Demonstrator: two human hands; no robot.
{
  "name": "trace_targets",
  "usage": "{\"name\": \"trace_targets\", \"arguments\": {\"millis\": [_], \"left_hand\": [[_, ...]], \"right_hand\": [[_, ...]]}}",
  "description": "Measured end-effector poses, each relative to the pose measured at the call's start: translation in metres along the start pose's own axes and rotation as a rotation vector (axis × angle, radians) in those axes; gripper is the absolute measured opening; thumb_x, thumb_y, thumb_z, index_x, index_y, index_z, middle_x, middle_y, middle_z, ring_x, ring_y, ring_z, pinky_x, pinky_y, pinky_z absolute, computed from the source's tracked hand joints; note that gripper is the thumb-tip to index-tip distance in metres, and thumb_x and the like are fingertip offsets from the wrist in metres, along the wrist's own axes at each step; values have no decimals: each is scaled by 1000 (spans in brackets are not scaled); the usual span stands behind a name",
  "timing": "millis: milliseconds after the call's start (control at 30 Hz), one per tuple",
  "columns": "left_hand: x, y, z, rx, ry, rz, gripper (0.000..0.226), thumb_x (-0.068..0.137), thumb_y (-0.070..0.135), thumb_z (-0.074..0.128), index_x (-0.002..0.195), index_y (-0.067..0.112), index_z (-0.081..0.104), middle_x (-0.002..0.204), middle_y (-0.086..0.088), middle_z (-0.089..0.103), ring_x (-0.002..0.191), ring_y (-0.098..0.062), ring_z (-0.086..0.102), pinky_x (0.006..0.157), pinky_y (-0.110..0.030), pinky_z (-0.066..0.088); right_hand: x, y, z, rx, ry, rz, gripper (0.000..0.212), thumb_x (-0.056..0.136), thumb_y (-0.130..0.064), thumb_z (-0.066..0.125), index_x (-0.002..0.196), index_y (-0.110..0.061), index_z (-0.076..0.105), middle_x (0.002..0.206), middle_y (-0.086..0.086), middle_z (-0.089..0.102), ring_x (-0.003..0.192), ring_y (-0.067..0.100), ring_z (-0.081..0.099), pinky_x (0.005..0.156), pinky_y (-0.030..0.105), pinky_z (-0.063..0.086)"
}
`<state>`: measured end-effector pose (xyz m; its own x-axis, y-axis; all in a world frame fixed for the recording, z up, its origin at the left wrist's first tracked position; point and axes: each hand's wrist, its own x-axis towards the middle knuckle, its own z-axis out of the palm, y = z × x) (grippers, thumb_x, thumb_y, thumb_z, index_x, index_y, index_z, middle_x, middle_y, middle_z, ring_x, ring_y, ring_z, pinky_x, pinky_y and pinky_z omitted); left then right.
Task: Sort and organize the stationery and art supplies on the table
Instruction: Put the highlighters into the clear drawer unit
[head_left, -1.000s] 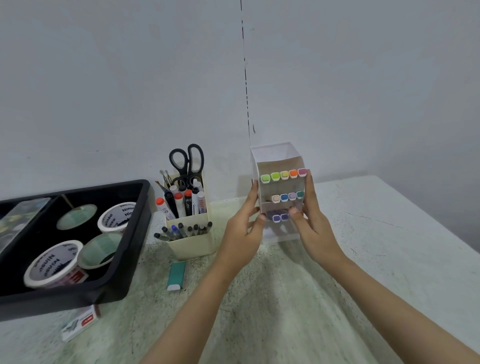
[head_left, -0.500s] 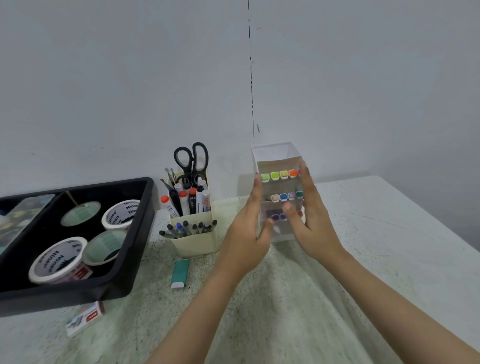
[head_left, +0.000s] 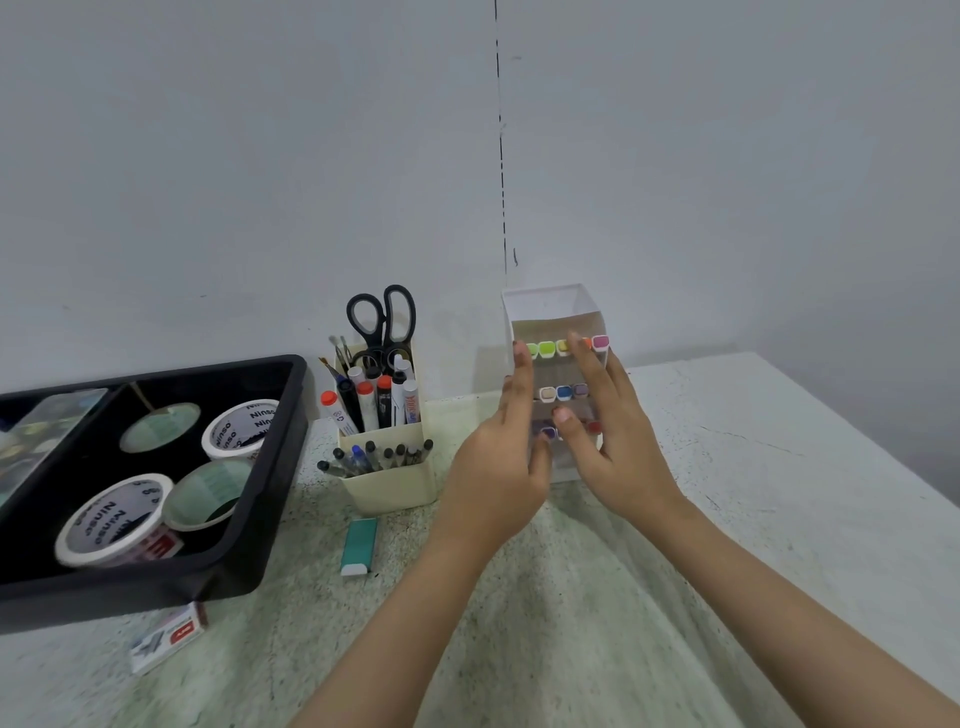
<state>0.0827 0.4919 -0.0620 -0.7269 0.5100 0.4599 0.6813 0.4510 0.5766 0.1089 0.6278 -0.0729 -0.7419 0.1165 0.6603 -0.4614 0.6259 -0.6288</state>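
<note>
1. Left hand (head_left: 496, 467), right hand (head_left: 621, 457): fingers (head_left: 584, 371) straight, gripping nothing, in front of the rack (head_left: 550, 304).
2. Rack stands at the back of the desk (head_left: 571, 597), near the pen holder (head_left: 387, 483). I'd press the markers (head_left: 546, 348) flush, evenly, without tipping it.

1 head view, forward-down, near table (head_left: 779, 467)

Left hand (head_left: 498, 467) and right hand (head_left: 618, 447) released the marker rack (head_left: 550, 306), fingers straightened.
</note>
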Motion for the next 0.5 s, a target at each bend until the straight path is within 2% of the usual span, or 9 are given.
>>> {"name": "trace_targets", "arguments": {"millis": [67,200,333,400,467,500], "left_hand": [[2,1,0,62,12,22,85,94,14,48,141,32,-20,63,11,31,45,-2,41,43,-14,32],[4,-2,2,117,11,42,85,95,18,47,140,28,-24,85,-8,60,47,-3,40,41,-16,28],[-1,-8,6,43,-12,8,89,95,19,47,140,36,-27,81,10,57,57,-4,51,48,-17,41],[-9,-12,6,-64,-55,-75,90,96,21,46,136,45,-30,111,5,62,81,-10,61,70,-24,52],[-22,-15,2,-77,-81,-97,82,97,23,46,139,46,-21,138,10,46,115,-6,52,91,-20,43],[-30,-19,0,-51,-64,-86,75,97,23,46,145,41,-8,141,13,42,123,-2,45,98,-17,37]], "right_hand": [[-1,0,1,24,5,5,59,93,-35,46,145,-42,20,149,-5,28,114,-8,46,73,4,44],[-2,3,1,32,-8,11,58,94,-33,48,145,-42,21,149,-7,27,115,-7,46,73,4,44],[-3,7,-2,15,-39,2,61,94,-34,47,146,-46,17,153,-7,19,118,-9,43,76,4,43],[-6,6,0,-10,-30,33,63,92,-41,45,145,-51,11,158,-4,5,132,-10,28,87,4,39],[-14,4,5,-139,89,32,65,90,-38,46,145,-47,13,159,1,-1,142,2,14,105,17,28],[-19,2,8,-227,163,-18,62,89,-33,47,145,-38,21,158,5,8,142,11,19,108,24,25]]}}
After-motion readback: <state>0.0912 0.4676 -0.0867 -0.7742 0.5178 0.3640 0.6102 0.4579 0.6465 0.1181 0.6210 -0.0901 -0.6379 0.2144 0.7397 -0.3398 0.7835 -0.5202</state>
